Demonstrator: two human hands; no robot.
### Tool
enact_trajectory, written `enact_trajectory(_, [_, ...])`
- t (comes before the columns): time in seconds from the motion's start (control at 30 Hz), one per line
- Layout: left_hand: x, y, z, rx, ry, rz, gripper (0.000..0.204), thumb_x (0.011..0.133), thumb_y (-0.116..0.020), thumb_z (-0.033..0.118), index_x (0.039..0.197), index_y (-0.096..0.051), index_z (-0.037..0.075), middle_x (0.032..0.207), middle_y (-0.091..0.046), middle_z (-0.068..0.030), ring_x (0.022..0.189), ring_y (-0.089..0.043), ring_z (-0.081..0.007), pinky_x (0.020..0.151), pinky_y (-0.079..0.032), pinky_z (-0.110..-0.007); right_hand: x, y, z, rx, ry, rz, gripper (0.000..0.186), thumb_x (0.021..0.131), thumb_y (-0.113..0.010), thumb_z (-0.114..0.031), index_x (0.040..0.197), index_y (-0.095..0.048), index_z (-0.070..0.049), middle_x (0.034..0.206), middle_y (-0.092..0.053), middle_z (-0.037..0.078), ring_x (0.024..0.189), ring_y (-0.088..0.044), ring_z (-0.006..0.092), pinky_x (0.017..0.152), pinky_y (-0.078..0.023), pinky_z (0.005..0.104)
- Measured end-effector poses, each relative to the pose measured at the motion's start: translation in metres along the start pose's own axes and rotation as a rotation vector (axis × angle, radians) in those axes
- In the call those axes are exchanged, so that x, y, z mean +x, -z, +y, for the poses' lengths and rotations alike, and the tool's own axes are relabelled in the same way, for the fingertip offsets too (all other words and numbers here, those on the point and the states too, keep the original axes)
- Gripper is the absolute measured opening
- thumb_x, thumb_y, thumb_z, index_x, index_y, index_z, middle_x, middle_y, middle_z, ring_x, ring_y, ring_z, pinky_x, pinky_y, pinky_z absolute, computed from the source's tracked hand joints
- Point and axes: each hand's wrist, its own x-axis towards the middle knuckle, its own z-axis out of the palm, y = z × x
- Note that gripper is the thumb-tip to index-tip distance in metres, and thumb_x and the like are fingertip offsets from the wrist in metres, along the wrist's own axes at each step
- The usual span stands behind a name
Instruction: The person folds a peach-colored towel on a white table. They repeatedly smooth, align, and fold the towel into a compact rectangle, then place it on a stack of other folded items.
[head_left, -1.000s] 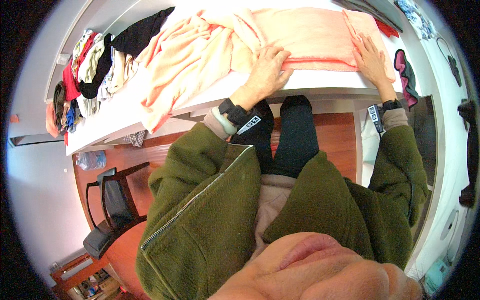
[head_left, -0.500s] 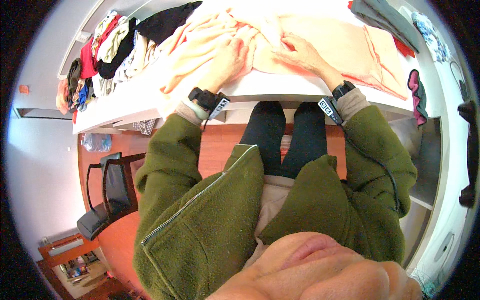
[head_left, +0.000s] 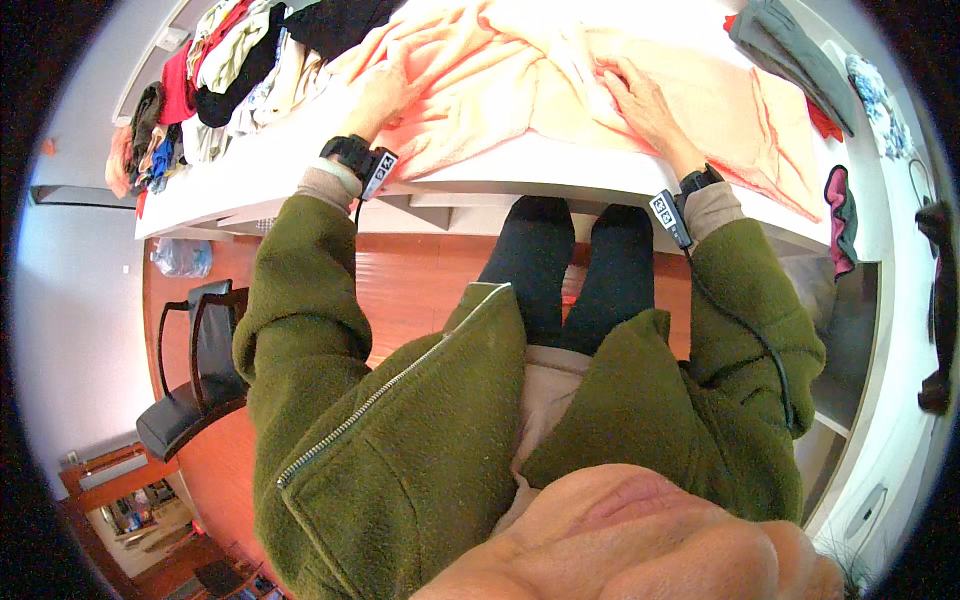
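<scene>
A peach fleece blanket (head_left: 700, 100) lies on the white bed surface (head_left: 250, 170), rumpled at the left and middle and smoother at the right. My left hand (head_left: 385, 95) is at the blanket's left part, its fingers curled onto the folds and partly blurred. My right hand (head_left: 635, 100) rests on the middle of the blanket, fingers slightly bent and apart, holding nothing. Both wrists carry black straps with small devices.
Piled clothes (head_left: 220, 75) line the back left. Folded grey fabric (head_left: 785, 60), blue-white cloth (head_left: 875, 105) and pink-black fabric (head_left: 840, 220) sit at right. Below are a dark chair (head_left: 205, 350), a plastic bag (head_left: 180, 258) and a wooden floor (head_left: 420, 300).
My hands have left the flat right section for the rumpled part, the left moving furthest leftward. Since half a second ago they have spread apart. The blanket's folds have shifted.
</scene>
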Motion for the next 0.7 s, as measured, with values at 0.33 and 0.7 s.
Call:
enact_trajectory(0.33, [0.014, 0.025, -0.093, 0.149, -0.046, 0.108, 0.044, 0.083, -0.064, 0.028, 0.123, -0.060, 0.009, 0.100, -0.069, -0.0219, 0.093, -0.067, -0.0388, 0.080, -0.053, -0.045, -0.002, 0.008, 0.002, -0.469, 0.189, -0.044, 0.048, 0.089, -0.063, -0.046, 0.115, -0.066, -0.005, 0.105, -0.063, 0.010, 0.104, -0.057, 0.0269, 0.094, -0.042, 0.0386])
enact_trajectory(0.7, [-0.001, 0.042, -0.046, 0.190, 0.035, 0.149, 0.031, 0.087, -0.062, 0.036, 0.101, -0.067, 0.008, 0.090, -0.071, -0.0168, 0.084, -0.069, -0.0332, 0.074, -0.053, -0.041, 0.000, 0.005, 0.009, -0.176, -0.015, -0.036, 0.043, 0.091, -0.061, -0.042, 0.114, -0.068, -0.007, 0.110, -0.067, 0.011, 0.107, -0.061, 0.0268, 0.095, -0.044, 0.0363])
